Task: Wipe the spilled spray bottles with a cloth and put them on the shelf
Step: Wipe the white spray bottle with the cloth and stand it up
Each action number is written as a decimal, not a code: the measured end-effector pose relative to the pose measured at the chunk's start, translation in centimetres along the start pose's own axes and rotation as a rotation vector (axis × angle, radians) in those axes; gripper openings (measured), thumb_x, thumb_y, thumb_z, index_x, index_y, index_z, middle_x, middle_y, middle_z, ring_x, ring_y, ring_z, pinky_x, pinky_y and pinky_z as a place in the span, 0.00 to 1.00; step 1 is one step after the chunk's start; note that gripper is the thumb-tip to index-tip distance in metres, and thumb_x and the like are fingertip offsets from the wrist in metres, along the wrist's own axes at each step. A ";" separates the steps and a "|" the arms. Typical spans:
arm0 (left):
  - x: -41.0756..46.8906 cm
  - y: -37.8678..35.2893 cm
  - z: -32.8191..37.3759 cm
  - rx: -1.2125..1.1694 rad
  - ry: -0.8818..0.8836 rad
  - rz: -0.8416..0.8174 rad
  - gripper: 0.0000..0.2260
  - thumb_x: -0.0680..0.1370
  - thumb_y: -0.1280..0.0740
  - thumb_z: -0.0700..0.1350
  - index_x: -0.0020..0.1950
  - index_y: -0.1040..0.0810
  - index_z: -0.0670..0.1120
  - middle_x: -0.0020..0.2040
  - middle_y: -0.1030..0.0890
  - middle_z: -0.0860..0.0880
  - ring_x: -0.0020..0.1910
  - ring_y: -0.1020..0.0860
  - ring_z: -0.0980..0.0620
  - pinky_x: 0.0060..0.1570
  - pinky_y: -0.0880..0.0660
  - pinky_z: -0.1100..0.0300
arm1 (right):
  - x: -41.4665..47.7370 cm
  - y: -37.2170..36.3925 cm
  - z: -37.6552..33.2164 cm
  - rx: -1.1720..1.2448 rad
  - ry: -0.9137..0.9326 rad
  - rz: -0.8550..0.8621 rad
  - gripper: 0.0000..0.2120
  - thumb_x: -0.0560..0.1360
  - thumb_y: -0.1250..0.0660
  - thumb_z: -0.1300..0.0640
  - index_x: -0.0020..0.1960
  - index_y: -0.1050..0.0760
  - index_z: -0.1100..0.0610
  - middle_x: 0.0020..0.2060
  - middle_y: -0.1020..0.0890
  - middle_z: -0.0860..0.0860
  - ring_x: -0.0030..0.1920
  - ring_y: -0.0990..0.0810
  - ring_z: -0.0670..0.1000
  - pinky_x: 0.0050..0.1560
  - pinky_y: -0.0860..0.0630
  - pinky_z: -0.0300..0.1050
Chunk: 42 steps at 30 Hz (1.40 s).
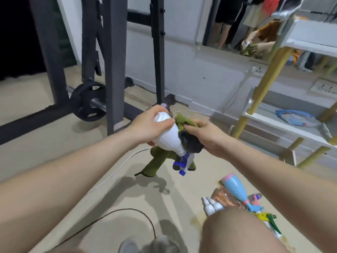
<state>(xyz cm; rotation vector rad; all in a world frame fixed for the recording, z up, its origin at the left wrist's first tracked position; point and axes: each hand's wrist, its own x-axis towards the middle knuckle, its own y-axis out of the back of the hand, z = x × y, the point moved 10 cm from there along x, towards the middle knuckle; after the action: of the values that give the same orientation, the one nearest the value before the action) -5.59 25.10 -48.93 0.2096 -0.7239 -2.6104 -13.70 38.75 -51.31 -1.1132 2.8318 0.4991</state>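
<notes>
Wiping: my left fingers [158, 109] grip the white bottle [167, 137], and my right fingers [190, 125] clutch the cloth [156, 159].
My knee [237, 232] half hides the other bottles [235, 189].

**Hidden, Cut Off, Blurred**

The cloth [158, 161] covers the far side of the white spray bottle [167, 136], and the left hand [151, 126] covers part of its base. The right hand [206, 136] has its fingertips buried in the cloth. A knee [237, 232] hides parts of the floor bottles [235, 188]. The shelf [269, 123] runs off the right edge. A shoe [128, 245] at the bottom edge is blurred.
</notes>
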 end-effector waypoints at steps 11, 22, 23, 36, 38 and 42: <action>8.6 -10.8 -20.2 -0.316 0.452 -0.077 0.09 0.77 0.33 0.55 0.56 0.24 0.60 0.61 0.26 0.50 0.49 0.21 0.46 0.30 0.22 0.58 | 9.8 -5.2 16.7 -0.073 0.078 0.097 0.15 0.78 0.37 0.61 0.59 0.18 0.48 0.45 0.20 0.38 0.50 0.17 0.47 0.55 0.23 0.45; 12.5 -20.0 -27.3 -0.477 0.635 -0.326 0.28 0.64 0.30 0.52 0.64 0.29 0.61 0.59 0.23 0.55 0.55 0.20 0.49 0.54 0.20 0.49 | 14.0 -6.2 25.0 -0.222 0.082 0.078 0.17 0.78 0.45 0.51 0.63 0.25 0.48 0.47 0.25 0.37 0.53 0.22 0.55 0.57 0.24 0.53; 12.2 -21.1 -28.2 -0.513 0.688 -0.360 0.29 0.64 0.31 0.51 0.64 0.30 0.62 0.60 0.23 0.56 0.56 0.20 0.49 0.57 0.22 0.48 | 14.4 -6.6 26.7 -0.292 0.067 0.048 0.20 0.79 0.46 0.47 0.66 0.28 0.50 0.51 0.26 0.39 0.58 0.24 0.57 0.61 0.27 0.56; 11.9 -23.1 -33.1 0.080 0.475 -0.388 0.36 0.54 0.21 0.55 0.59 0.31 0.56 0.52 0.19 0.52 0.50 0.19 0.49 0.51 0.21 0.53 | 12.8 -8.0 33.0 -0.441 0.062 -0.020 0.21 0.79 0.43 0.56 0.71 0.29 0.49 0.66 0.26 0.44 0.68 0.34 0.42 0.69 0.38 0.39; 12.0 -22.3 -32.1 0.196 0.421 -0.346 0.38 0.62 0.20 0.55 0.67 0.33 0.55 0.56 0.23 0.52 0.53 0.23 0.50 0.54 0.24 0.54 | 14.4 -4.7 37.4 -0.480 -0.163 0.071 0.12 0.81 0.44 0.54 0.59 0.24 0.51 0.56 0.21 0.49 0.59 0.25 0.50 0.60 0.29 0.47; 13.3 -22.0 -29.4 0.343 0.257 -0.269 0.39 0.64 0.23 0.56 0.72 0.37 0.58 0.55 0.28 0.52 0.52 0.27 0.51 0.49 0.29 0.58 | 16.2 -1.8 37.8 -0.252 -0.356 0.188 0.11 0.82 0.43 0.57 0.43 0.27 0.53 0.39 0.23 0.52 0.43 0.25 0.55 0.46 0.28 0.47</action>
<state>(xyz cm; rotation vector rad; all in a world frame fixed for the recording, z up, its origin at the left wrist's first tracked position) -17.96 22.91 -85.92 0.7777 -1.1079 -2.6131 -26.87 38.93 -90.33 -0.6985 2.6164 0.9823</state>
